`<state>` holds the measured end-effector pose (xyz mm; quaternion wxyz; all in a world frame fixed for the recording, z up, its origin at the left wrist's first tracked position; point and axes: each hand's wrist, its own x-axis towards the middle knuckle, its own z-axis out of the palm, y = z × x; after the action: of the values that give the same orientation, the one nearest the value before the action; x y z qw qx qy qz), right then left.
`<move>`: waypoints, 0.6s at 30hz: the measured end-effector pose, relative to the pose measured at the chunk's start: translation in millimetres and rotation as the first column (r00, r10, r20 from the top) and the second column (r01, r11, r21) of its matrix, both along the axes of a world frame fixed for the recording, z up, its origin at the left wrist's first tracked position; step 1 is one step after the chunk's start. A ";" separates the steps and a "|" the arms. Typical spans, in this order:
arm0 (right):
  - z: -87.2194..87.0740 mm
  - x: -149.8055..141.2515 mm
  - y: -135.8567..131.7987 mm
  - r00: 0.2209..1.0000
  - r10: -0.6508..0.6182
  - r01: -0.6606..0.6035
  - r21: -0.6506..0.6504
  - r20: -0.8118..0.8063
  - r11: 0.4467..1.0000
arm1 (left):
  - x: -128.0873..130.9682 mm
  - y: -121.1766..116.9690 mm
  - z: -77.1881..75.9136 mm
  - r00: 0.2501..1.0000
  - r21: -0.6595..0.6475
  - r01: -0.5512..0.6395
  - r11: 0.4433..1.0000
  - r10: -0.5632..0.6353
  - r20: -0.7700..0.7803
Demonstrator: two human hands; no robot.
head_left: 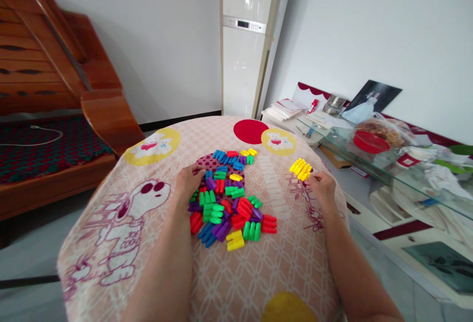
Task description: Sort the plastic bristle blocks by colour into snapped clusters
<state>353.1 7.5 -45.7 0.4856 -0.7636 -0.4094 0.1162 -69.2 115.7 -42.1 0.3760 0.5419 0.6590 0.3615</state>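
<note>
A heap of bullet-shaped plastic building blocks in red, green, blue, purple and yellow point(235, 240) lies across the middle of the table. At the heap's left edge is my left hand point(189, 180), its fingers bent together beside blue and green blocks; whatever is between the fingertips is hidden. Apart from the heap, on the right side, my right hand point(323, 186) pinches the near end of a cluster of yellow blocks point(301, 168). Several yellow rows sit side by side in that cluster. Whether it touches the cloth or hangs just above it, I cannot tell.
A pink patterned tablecloth point(155, 272) covers the rounded table. To the right, a glass-topped cabinet point(332, 149) carries papers, a red bowl point(371, 142), a photo point(371, 97) and bags. A wooden bench point(107, 115) stands left, a tall white appliance point(242, 70) behind.
</note>
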 end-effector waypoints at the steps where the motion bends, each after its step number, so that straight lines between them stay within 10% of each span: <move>1: 0.1 -0.7 0.1 0.999 0.007 -0.007 0.004 -0.049 1.000 | 0.4 -0.6 0.5 1.000 0.002 -0.001 1.000 0.001 0.001; 7: 13.9 -19.2 -2.5 0.998 -0.001 0.000 0.008 0.066 1.000 | 2.0 -2.1 1.5 1.000 -0.006 -0.006 1.000 0.006 -0.009; 10: 31.9 -57.1 -11.9 0.934 0.215 -0.215 -0.032 0.286 0.976 | 2.6 -2.1 1.7 1.000 -0.010 -0.015 1.000 0.015 -0.018; 14: 57.1 -130.7 -37.3 0.597 0.753 -0.735 -0.187 0.278 0.652 | 4.8 -4.3 3.6 1.000 -0.020 -0.025 0.999 0.025 -0.002; 18: 62.6 -190.4 -64.8 0.224 0.929 -0.812 -0.471 0.295 0.345 | 6.1 -6.8 5.2 1.000 -0.015 -0.019 1.000 0.018 -0.004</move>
<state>162.7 -57.2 16.9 0.1177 -0.4455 -0.8643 0.2018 -63.1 108.9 -36.9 0.3755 0.5336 0.6675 0.3588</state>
